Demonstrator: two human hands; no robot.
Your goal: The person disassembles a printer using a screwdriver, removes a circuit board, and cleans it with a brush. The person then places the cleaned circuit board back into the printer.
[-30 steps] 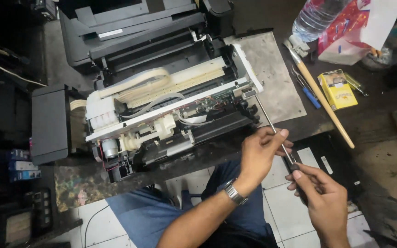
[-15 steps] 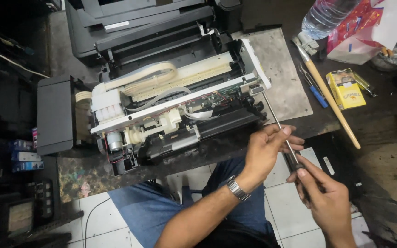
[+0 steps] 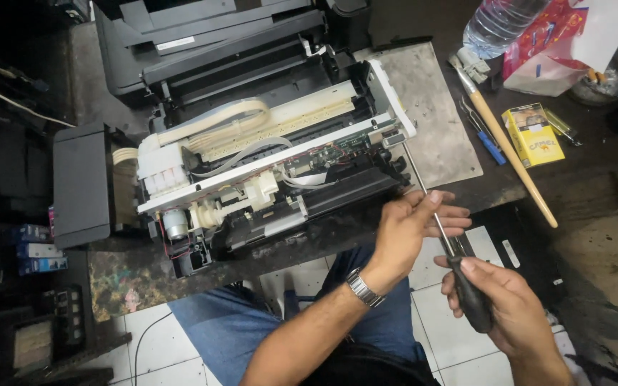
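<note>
One long screwdriver with a thin steel shaft and a black handle runs slantwise from the lower right up to the near right corner of one opened inkjet printer, a white and black chassis with its covers off, lying on the dark, stained workbench. Two bare hands work it: the right hand is wrapped tight around the black handle, and the left hand, with one metal wristwatch on its wrist, pinches the shaft about midway between thumb and fingers. The tip of the shaft meets the printer's edge near a small grey block, though whether it sits in a screw head is too small to tell. A second printer, dark grey and closed, stands behind the first, its top cut off by the frame. One flat grey metal plate lies under the right end of the opened machine. To the right lie one long wooden-handled brush, one blue pen, one small yellow cardboard box and one clear plastic water bottle, only its lower part in view. One red and white plastic bag lies partly out of frame. The person's blue jeans show below the bench edge, over white floor tiles. The shelves at far left are too dark to make out.
</note>
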